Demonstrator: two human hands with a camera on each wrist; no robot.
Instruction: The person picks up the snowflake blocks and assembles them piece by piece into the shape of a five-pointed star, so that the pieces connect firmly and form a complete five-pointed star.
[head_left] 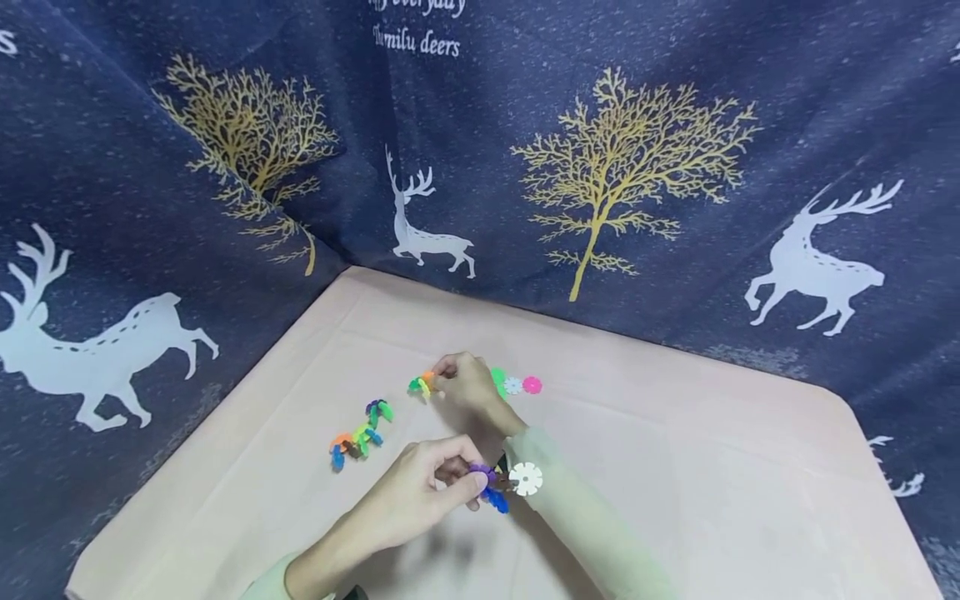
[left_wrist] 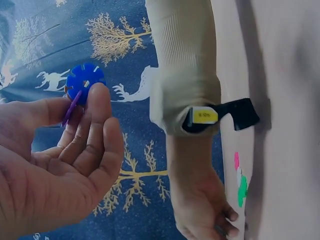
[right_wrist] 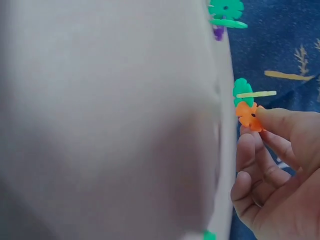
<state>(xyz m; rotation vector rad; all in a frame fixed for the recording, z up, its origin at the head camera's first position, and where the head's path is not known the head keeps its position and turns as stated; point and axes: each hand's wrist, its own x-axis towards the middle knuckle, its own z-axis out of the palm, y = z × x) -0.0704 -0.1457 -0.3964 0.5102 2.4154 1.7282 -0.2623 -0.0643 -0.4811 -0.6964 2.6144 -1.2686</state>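
Note:
My left hand (head_left: 420, 487) pinches a purple notched plastic disc (head_left: 482, 475) between thumb and fingers. Joined to it are a blue disc (left_wrist: 86, 80), a brown one partly hidden, and a white disc (head_left: 526, 479) sticking out to the right. Farther forward, the right hand (head_left: 468, 385) pinches an orange notched disc (right_wrist: 248, 116) by its edge. That orange disc is linked to a green disc (right_wrist: 242, 92) and a yellow disc (right_wrist: 260, 94). Whether this cluster touches the table is hard to tell.
Left on the pink-covered table (head_left: 712, 483) lies a cluster of orange, blue, brown and green discs (head_left: 352, 443); a purple-and-green cluster (head_left: 378, 411) is beside it. Beyond my right hand lie joined green, white and pink discs (head_left: 532, 385). A dark blue printed cloth (head_left: 480, 167) hangs behind.

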